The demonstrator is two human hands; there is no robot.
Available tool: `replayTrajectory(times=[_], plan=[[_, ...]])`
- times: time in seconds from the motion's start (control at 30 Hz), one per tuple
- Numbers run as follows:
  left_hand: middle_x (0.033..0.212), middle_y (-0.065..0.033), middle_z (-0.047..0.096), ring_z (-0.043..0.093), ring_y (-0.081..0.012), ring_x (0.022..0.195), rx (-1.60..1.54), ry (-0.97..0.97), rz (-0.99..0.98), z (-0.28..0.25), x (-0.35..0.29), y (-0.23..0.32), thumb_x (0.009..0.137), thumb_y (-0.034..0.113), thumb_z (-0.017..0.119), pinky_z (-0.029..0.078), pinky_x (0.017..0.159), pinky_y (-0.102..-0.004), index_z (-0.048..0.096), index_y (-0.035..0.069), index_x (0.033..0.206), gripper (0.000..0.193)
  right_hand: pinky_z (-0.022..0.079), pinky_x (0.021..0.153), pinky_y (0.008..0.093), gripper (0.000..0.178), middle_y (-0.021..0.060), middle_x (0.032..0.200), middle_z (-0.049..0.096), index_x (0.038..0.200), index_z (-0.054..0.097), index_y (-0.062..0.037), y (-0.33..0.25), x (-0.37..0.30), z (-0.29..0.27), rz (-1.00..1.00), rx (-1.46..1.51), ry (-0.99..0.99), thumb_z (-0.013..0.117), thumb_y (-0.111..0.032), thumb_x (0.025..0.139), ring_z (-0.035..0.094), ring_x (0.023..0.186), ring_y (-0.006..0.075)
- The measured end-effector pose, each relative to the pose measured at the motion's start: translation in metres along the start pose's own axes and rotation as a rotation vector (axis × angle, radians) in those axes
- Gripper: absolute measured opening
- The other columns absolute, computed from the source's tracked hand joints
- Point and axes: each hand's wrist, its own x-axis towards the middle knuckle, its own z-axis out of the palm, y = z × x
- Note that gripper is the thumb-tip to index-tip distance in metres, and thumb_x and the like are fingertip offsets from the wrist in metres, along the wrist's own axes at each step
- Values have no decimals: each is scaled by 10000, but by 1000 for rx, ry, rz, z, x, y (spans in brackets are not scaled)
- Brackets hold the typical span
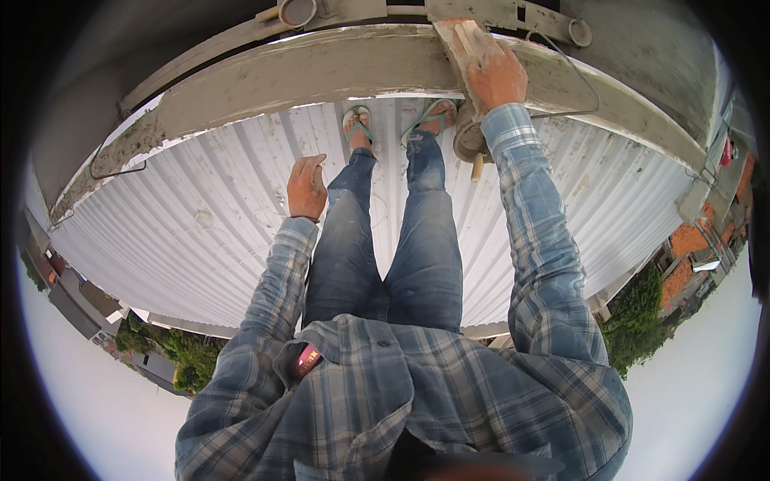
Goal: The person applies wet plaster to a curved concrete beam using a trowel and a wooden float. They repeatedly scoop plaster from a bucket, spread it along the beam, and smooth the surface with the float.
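My right hand (496,76) is wrapped round a long, mortar-caked plastering float (454,50). The float lies across the grey cement ledge (321,68) and touches it, its far end reaching the ledge's back edge. My left hand (307,186) hangs over the roofing beside my left leg, its fingers loosely bent with nothing in them. Just below the float, a round, mortar-covered container (468,143) stands by my right foot, with a short wooden handle (477,168) sticking out of it.
Under my sandalled feet is white corrugated metal roofing (241,184). Bent metal rods clamp the ledge: one (595,92) at right, another (100,156) at left. Beyond the ledge run boards (353,10) and a round cup-like piece (297,12). Trees (634,317) and rooftops show past the roof edges.
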Motion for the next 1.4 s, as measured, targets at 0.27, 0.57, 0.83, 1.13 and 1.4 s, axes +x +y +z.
replayTrajectory(times=[0.27,0.57,0.83,1.13,1.4], plan=[[1002,-120,640,656,-254,876,122,25,-589,-84,-237,-98,865,-32,574,539,753,-353,655,54,1091,255,496,877,456,332,174,1136,648,1168,628,-109,-67,76,12,-107,63,-73,587,-292,894,622,1050,353],[1017,-127,677,678,-236,877,96,107,-825,-76,-322,-78,856,13,576,545,733,-347,665,33,1081,242,487,912,455,380,262,1140,633,1233,593,-59,-13,210,43,-208,-194,585,526,-227,898,600,1093,397],[976,-113,690,687,-225,862,15,96,-872,-61,-317,-83,858,26,584,549,708,-332,670,35,1080,239,474,954,411,484,198,1205,649,1309,569,-56,56,43,-6,208,237,47,667,-238,871,621,1123,339],[985,-115,709,685,-207,870,21,80,-880,-92,-293,-113,863,36,586,539,761,-321,659,21,1117,265,453,916,493,437,195,1147,628,1270,514,-45,-166,-34,76,167,456,146,609,-206,875,589,1068,400],[991,-98,711,678,-181,884,-21,148,-826,-110,-261,-121,871,12,604,532,757,-315,658,27,1124,259,439,983,469,440,239,1207,614,1290,528,-36,-200,-42,55,136,725,-38,579,-208,889,565,1140,431]])
